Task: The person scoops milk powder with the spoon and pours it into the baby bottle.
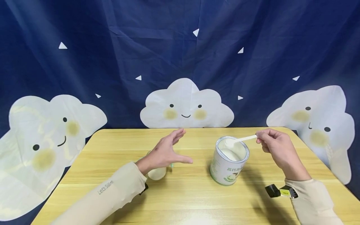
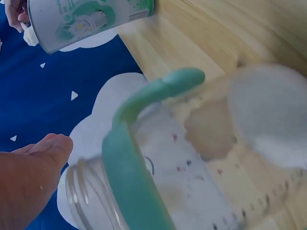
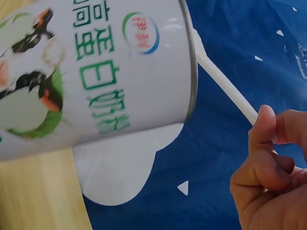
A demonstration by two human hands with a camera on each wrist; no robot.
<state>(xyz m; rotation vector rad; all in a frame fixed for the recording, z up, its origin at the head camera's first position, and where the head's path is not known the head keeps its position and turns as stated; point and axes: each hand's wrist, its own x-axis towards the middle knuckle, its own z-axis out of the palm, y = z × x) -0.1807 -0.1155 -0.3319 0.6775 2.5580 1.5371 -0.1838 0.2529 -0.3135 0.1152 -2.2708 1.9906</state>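
My right hand (image 1: pixel 277 148) pinches the end of a white scoop's (image 1: pixel 246 138) handle between thumb and fingers. The scoop's bowl is at the mouth of an open milk powder can (image 1: pixel 223 172), which stands upright with white powder (image 1: pixel 230 154) inside. In the left wrist view, white powder shows at the scoop's bowl (image 2: pixel 30 36). My left hand (image 1: pixel 161 152) is spread, thumb apart from the fingers, and holds nothing. Partly hidden below it stands a clear baby bottle (image 1: pixel 157 174) with a green handle (image 2: pixel 139 182), no lid on its threaded neck, and white powder at its bottom (image 2: pixel 271 115).
The can and bottle stand on a light wooden table (image 1: pixel 194 200), the can to the bottle's right. A dark blue curtain (image 1: pixel 168 47) with white clouds hangs behind the table's far edge. A small black device (image 1: pixel 281 191) sits on the right wrist.
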